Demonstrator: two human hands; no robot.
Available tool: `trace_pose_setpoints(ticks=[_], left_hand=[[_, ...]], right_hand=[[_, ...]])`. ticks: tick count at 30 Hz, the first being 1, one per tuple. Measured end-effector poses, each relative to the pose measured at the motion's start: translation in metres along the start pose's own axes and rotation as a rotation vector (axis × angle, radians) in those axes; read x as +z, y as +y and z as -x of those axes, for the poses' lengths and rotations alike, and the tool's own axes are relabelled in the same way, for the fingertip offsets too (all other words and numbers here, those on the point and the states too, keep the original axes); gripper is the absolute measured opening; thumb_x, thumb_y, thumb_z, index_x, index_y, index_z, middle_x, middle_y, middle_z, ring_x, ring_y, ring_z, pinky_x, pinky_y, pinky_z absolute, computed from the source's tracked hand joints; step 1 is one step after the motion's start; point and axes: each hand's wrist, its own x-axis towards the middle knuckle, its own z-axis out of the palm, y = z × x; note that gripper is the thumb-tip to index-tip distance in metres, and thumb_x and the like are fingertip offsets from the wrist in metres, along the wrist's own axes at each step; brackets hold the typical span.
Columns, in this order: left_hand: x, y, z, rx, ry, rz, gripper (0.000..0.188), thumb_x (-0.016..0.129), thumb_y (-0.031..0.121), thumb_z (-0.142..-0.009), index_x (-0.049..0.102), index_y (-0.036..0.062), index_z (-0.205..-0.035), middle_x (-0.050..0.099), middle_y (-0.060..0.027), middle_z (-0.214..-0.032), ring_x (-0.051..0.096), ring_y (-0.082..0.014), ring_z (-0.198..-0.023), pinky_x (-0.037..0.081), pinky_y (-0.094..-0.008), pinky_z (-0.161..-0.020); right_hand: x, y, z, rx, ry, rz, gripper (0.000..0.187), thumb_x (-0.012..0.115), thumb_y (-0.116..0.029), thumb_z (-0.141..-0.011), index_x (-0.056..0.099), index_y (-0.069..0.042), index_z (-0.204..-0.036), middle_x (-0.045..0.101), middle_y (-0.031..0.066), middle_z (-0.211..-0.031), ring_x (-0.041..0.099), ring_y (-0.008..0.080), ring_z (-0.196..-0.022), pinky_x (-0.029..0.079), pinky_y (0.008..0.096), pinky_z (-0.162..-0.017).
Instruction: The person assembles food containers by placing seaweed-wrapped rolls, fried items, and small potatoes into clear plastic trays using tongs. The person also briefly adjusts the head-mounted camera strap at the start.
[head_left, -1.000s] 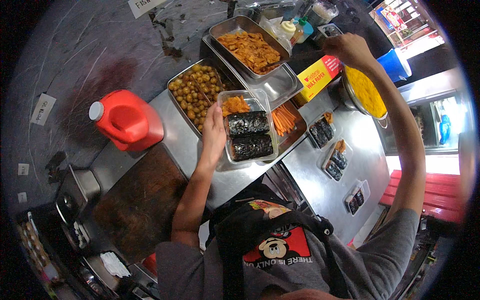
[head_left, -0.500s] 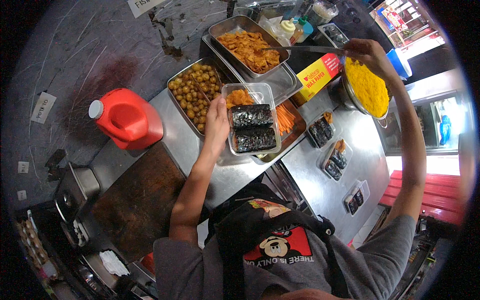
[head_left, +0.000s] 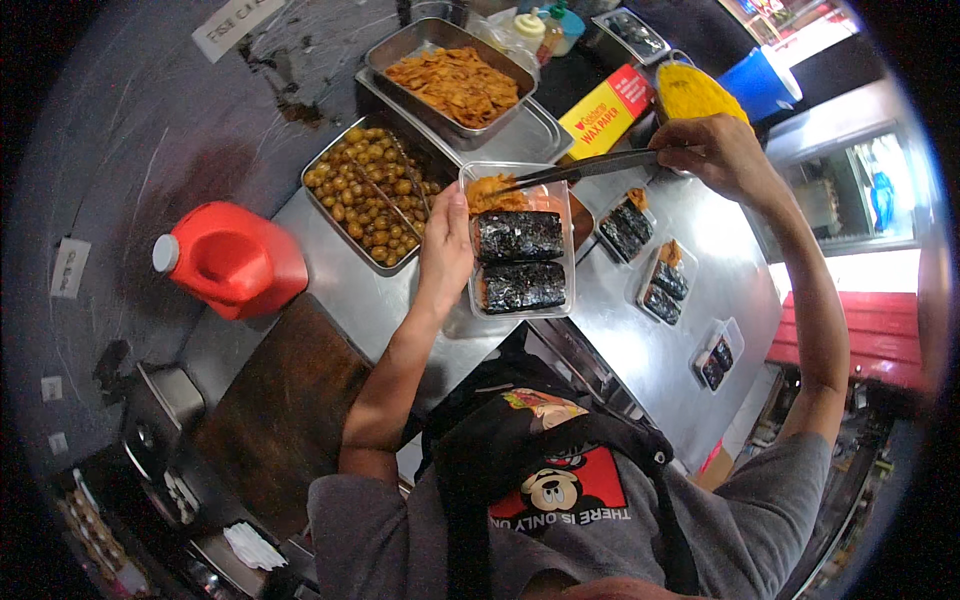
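My left hand (head_left: 445, 250) grips the left side of a clear plastic container (head_left: 571, 250), holding it tilted above the counter. Inside lie two black seaweed-wrapped rolls (head_left: 519, 237), with orange sliced food (head_left: 488, 194) at the far end. Long metal tongs (head_left: 590, 163) are pinched in my right hand (head_left: 728, 158); their tips reach into the container at the orange food. Beyond is a metal tray (head_left: 383, 72) heaped with similar orange slices. Just left of the container, a deep tray (head_left: 318, 203) holds small brown potatoes and another metal utensil.
Three filled plastic containers (head_left: 662, 283) stand on the steel counter (head_left: 745, 290) at right. A yellow-red wax paper box (head_left: 606, 112) lies near a bowl of yellow food (head_left: 697, 93). At left are a red jug (head_left: 240, 255) and a brown-stained flat surface (head_left: 280, 420).
My right hand has brought the tongs from the far tray of orange slices toward me, into the held container. The container has shifted slightly right in view, and the view itself has turned a little.
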Motion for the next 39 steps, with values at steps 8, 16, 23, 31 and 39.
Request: trace_pose_setpoints(ticks=[8, 16, 23, 31, 39], left_hand=[[0.044, -0.017, 0.004, -0.067, -0.171, 0.13, 0.045, 0.037, 0.031, -0.103, 0.05, -0.0043, -0.127, 0.059, -0.0163, -0.12, 0.054, -0.0223, -0.112, 0.039, -0.031, -0.098], [0.12, 0.001, 0.029, -0.153, -0.38, 0.182, 0.045, 0.037, 0.03, -0.104, 0.049, -0.0059, -0.129, 0.058, -0.0131, -0.122, 0.052, -0.0179, -0.115, 0.038, -0.0287, -0.1], [0.213, -0.009, 0.055, -0.166, -0.472, 0.156, 0.045, 0.034, 0.03, -0.105, 0.05, -0.0039, -0.129, 0.057, -0.0142, -0.125, 0.052, -0.0191, -0.117, 0.036, -0.0302, -0.103], [0.338, -0.044, 0.072, -0.142, -0.604, -0.092, 0.046, 0.034, 0.033, -0.104, 0.055, -0.0043, -0.119, 0.062, -0.0185, -0.113, 0.058, -0.0254, -0.105, 0.042, -0.0338, -0.094], [0.453, -0.099, 0.093, 0.079, -0.663, -0.54, 0.043, 0.033, 0.033, -0.102, 0.056, -0.0029, -0.107, 0.062, -0.0285, -0.104, 0.058, -0.0462, -0.1, 0.046, -0.0481, -0.084]], right_hand=[[-0.053, -0.01, 0.078, 0.105, 0.124, 0.288, 0.01, 0.067, -0.021, -0.081, 0.071, -0.013, -0.086, 0.066, 0.0093, -0.071, 0.065, 0.0276, -0.066, 0.049, 0.0392, -0.06], [-0.041, 0.02, 0.161, 0.174, 0.17, 0.379, 0.006, 0.067, -0.017, -0.078, 0.069, -0.013, -0.081, 0.066, 0.0082, -0.071, 0.064, 0.029, -0.067, 0.049, 0.0396, -0.061], [-0.051, 0.072, 0.273, 0.369, 0.193, 0.28, 0.009, 0.066, -0.018, -0.079, 0.068, -0.01, -0.083, 0.065, 0.0093, -0.07, 0.064, 0.0274, -0.067, 0.048, 0.0383, -0.061], [0.012, 0.162, 0.437, 0.816, 0.35, -0.579, 0.024, 0.067, -0.022, -0.085, 0.069, 0.001, -0.094, 0.059, -0.0011, -0.073, 0.053, 0.0067, -0.066, 0.041, 0.0222, -0.058], [0.064, 0.181, 0.542, 1.041, 0.51, -0.863, 0.024, 0.065, -0.02, -0.088, 0.068, 0.0, -0.102, 0.06, -0.0006, -0.071, 0.051, 0.0049, -0.063, 0.037, 0.0199, -0.055]])
